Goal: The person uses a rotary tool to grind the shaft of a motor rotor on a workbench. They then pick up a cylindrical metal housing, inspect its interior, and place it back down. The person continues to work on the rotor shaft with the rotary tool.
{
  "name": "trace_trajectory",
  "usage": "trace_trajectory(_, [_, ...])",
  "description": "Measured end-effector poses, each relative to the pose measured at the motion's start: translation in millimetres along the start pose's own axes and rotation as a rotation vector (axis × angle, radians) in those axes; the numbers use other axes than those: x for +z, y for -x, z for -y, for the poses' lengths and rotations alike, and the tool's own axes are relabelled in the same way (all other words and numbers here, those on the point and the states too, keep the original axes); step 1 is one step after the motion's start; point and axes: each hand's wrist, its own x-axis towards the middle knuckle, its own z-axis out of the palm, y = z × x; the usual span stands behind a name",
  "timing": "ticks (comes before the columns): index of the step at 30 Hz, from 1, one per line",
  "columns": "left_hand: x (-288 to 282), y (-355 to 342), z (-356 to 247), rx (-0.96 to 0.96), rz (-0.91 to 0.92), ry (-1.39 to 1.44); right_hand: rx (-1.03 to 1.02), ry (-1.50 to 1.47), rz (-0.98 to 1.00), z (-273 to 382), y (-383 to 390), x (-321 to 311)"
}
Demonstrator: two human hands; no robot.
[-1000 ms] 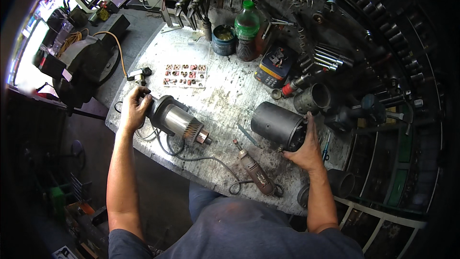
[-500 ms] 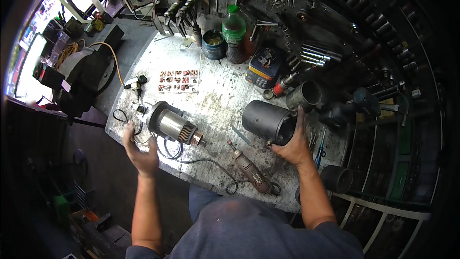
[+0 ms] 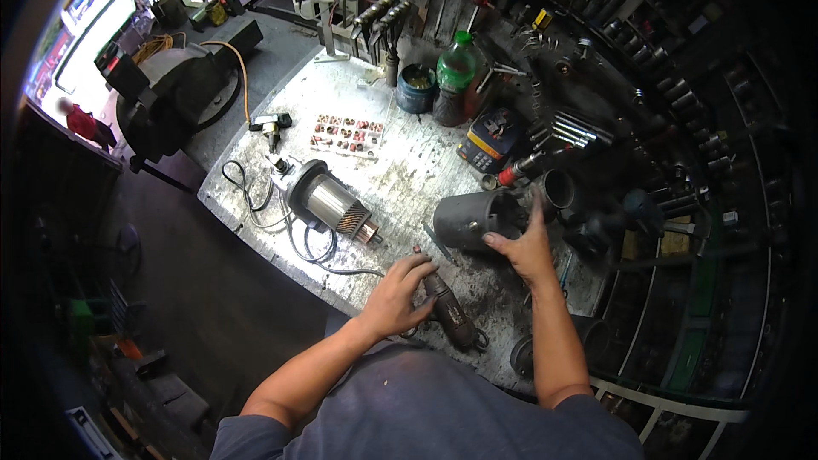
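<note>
My left hand (image 3: 402,290) is over the rotary tool (image 3: 456,315), fingers curved and apart, fingertips at its upper body; contact is unclear. My right hand (image 3: 528,247) grips a dark metal cylinder (image 3: 464,220) at its open end, thumb low on the rim. Left of the cylinder, an armature (image 3: 339,204) with a flanged end housing (image 3: 302,179) lies on the worn bench (image 3: 247,170), copper end toward the lower right. A looped cable (image 3: 247,196) lies beside it. A thin flat tool (image 3: 436,238) lies between cylinder and armature.
A compartment box of small parts (image 3: 345,136), blue tub (image 3: 416,89), green bottle (image 3: 456,68), battery-like box (image 3: 490,140), sockets (image 3: 579,132) and another hollow cylinder (image 3: 558,189) stand around. A vise-like machine (image 3: 170,102) is at upper left; a person in red (image 3: 81,123) is beyond it.
My left hand has let go of the armature and moved right and down onto the rotary tool. My right hand still holds the cylinder. A person in red now shows at the left.
</note>
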Motion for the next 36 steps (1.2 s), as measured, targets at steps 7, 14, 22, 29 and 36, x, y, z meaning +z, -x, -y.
trace_trajectory(7, [-7,-57,7,-0.020,-0.031,-0.192,-0.020,0.086,0.046,21,0,25])
trace_trajectory(14, [31,-95,49,-0.243,0.024,0.151,-0.057,-0.123,0.174,-3,14,30])
trace_trajectory(22, [46,-109,81,-0.084,0.007,0.173,-0.041,-0.105,0.365,-50,4,28])
trace_trajectory(29, [23,-137,58,-0.280,0.009,0.755,-0.231,0.002,0.311,16,-40,5])
trace_trajectory(36, [30,-95,-26,-0.890,0.152,2.035,-0.232,-0.184,0.426,55,-26,-1])
